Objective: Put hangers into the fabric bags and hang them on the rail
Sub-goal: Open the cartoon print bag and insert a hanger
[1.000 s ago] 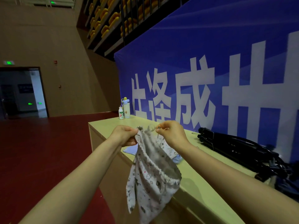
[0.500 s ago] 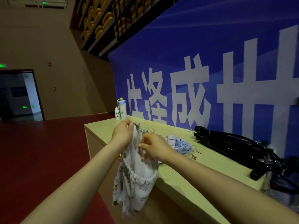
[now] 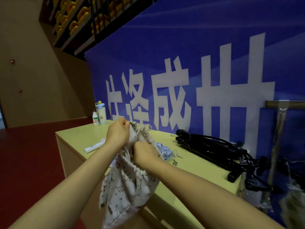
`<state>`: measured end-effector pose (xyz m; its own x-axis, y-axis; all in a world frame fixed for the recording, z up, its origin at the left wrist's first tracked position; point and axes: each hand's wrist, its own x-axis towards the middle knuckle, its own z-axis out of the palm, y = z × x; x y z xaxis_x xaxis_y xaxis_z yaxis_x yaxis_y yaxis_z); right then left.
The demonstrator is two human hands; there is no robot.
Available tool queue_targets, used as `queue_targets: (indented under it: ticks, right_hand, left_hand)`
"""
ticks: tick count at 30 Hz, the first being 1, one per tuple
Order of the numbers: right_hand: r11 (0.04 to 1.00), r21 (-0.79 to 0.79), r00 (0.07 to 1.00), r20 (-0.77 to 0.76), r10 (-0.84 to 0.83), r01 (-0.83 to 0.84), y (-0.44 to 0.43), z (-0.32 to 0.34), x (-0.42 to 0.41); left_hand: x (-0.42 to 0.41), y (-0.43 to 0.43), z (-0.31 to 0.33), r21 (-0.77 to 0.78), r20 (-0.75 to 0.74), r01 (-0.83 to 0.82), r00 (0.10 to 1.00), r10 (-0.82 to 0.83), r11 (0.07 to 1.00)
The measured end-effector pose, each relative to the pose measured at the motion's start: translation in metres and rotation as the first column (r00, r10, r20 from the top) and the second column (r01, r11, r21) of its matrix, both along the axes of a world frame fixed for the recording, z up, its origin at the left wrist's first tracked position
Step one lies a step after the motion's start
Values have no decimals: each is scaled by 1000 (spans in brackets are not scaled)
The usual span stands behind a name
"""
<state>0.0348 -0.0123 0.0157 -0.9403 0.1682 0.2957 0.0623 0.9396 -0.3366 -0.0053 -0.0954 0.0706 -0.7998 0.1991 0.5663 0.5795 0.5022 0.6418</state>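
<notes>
A white printed fabric drawstring bag [image 3: 127,187] hangs in front of the table's near edge. My left hand [image 3: 118,133] pinches the bag's top rim and holds it up. My right hand [image 3: 145,153] is pushed into the bag's mouth, its fingers hidden inside the cloth. A second, bluish fabric bag [image 3: 165,150] lies on the table behind my hands. Black hangers [image 3: 212,149] lie piled on the table to the right. The metal rail [image 3: 287,104] stands at the right edge on a chrome post. No hanger shows in my hands.
The pale wooden table [image 3: 79,134] carries a white tube [image 3: 93,147], a small milk bottle [image 3: 95,119] and a white flask [image 3: 101,113] at its far corner. Small metal clips [image 3: 175,162] lie near the bluish bag. A blue banner stands behind; red floor lies left.
My right hand left the bag's rim and went down into its mouth. The bag hangs lower from my left hand. The view turned right, bringing the rail into sight.
</notes>
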Motion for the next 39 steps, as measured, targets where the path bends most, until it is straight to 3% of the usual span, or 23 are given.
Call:
queue_targets:
  ticks: [2, 4, 6, 8, 13, 18, 23, 32, 39]
  right_hand:
    - [999, -31, 999, -2, 36, -36, 13, 4, 1]
    - [988, -144, 992, -120, 35, -53, 32, 7, 5]
    - [959, -284, 950, -298, -95, 7, 60, 9, 10]
    - [928, -346, 888, -371, -273, 140, 95, 6, 15]
    - [857, -119, 853, -95, -513, 502, 176, -28, 18]
    - [789, 70, 790, 19, -613, 611, 217, -65, 22]
    - [750, 212, 770, -15, -638, 626, 230, -75, 18]
    - [690, 543, 798, 59, -600, 479, 237, -71, 9]
    - [699, 536, 789, 95, -607, 473, 235, -68, 9]
  left_hand:
    - [-14, 11, -3, 37, 71, -12, 997, 9, 999]
    - [-28, 21, -6, 88, 114, -25, 993, 14, 996]
    - [-38, 30, -10, 155, 155, -32, 988, 8, 987]
    - [-41, 40, -12, 197, 193, -57, 981, 18, 979]
    - [-49, 70, -25, 263, 227, -16, 973, -45, 965]
    - [-61, 95, -37, 308, 280, -8, 957, -82, 951]
    - [-68, 114, -48, 294, 308, -22, 948, -73, 956]
    - [-66, 129, -60, 281, 327, -28, 943, -68, 959]
    - [-60, 129, -59, 266, 323, -28, 944, -62, 964]
